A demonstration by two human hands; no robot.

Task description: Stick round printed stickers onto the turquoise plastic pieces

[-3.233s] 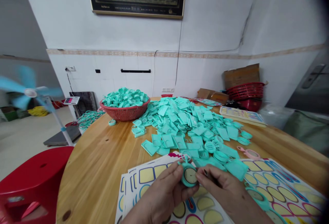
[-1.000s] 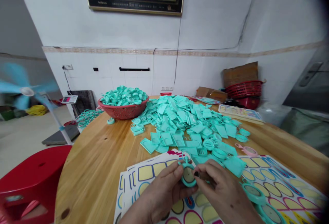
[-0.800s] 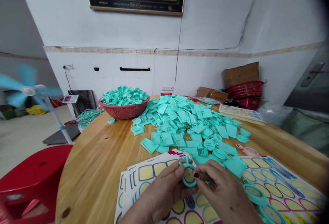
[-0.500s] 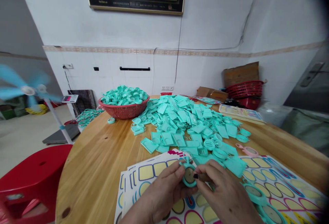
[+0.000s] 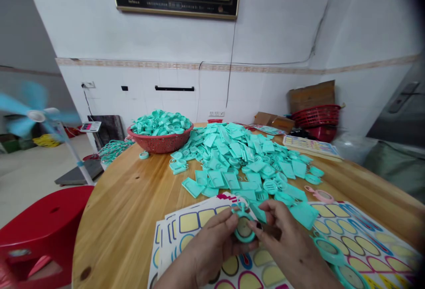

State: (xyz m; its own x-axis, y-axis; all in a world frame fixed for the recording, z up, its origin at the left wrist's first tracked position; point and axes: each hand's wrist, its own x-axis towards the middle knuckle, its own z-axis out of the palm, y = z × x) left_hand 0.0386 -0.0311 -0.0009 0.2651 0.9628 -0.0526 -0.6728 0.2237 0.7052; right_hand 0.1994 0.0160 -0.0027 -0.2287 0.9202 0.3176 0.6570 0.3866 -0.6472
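My left hand is closed round the edge of a small teal plastic ring-shaped piece, thumb on its near side. The piece has a loop at its top and a dull, yellowish-grey round face. My right hand rests its thumb tip on the right edge of that face, with the index finger raised apart. A small dark spot shows at the thumb tip; I cannot make out what it is. Under both hands lie sticker sheets with coloured outlines. Beside my right wrist are teal double-ring pieces.
A large heap of teal plastic parts covers the table's middle. Behind it on the left stands a red basket full of teal parts. A pink piece lies to the right, near more sticker sheets. A red stool and fan stand left.
My right index finger has lifted away from the thumb, opening the earlier pinch. The thumb now lies on the edge of the round face. My left hand keeps hold of the teal piece.
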